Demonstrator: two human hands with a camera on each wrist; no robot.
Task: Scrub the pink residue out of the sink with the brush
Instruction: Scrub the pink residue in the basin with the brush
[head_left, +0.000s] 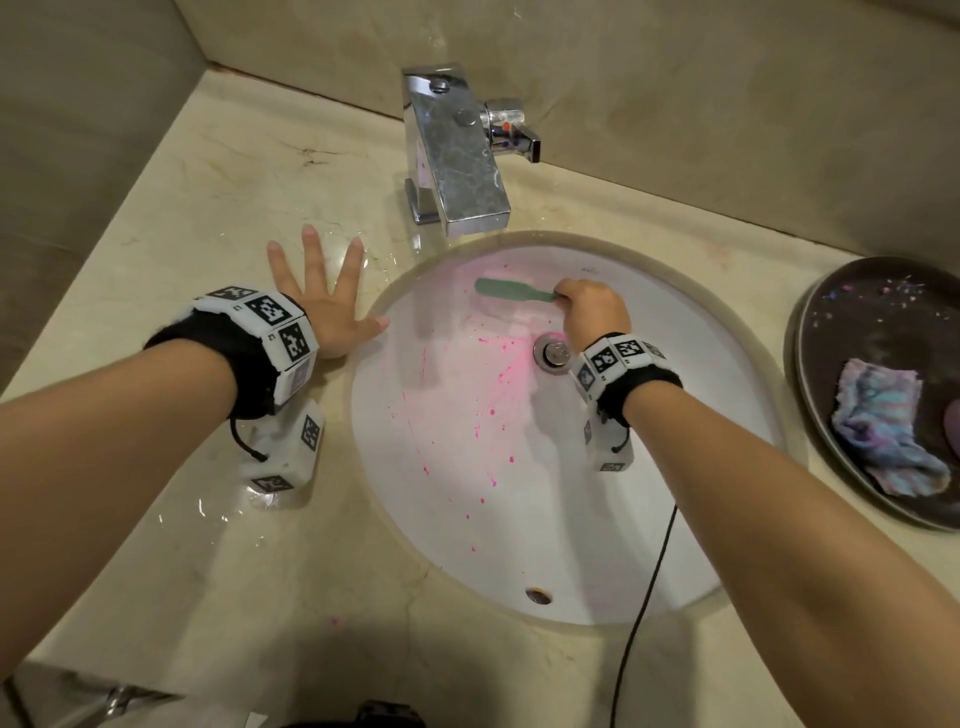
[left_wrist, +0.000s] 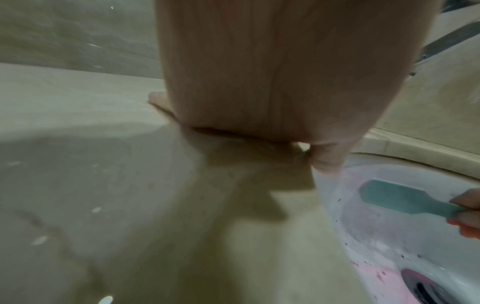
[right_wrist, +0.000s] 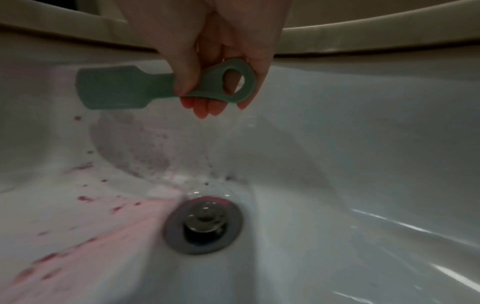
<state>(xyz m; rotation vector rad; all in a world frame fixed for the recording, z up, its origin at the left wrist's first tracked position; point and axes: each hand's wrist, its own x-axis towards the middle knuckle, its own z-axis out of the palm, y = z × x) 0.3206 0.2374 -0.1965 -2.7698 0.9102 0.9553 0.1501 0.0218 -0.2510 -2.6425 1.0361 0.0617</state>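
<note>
Against sink (head_left: 727, 364) wall: right hand (head_left: 592, 312) grips brush (head_left: 511, 290).

The brush (head_left: 511, 290) is flat green plastic, a broad rectangular head narrowing to a handle that ends in a loop with an oval hole, seen in the right wrist view. It lies level against the sink's (head_left: 701, 332) back wall at about 12 o'clock, head pointing toward 9 o'clock. The sink is a white oval basin. Pink residue (head_left: 470, 410) spatters its left half in specks and a haze, densest beside the drain.
</note>
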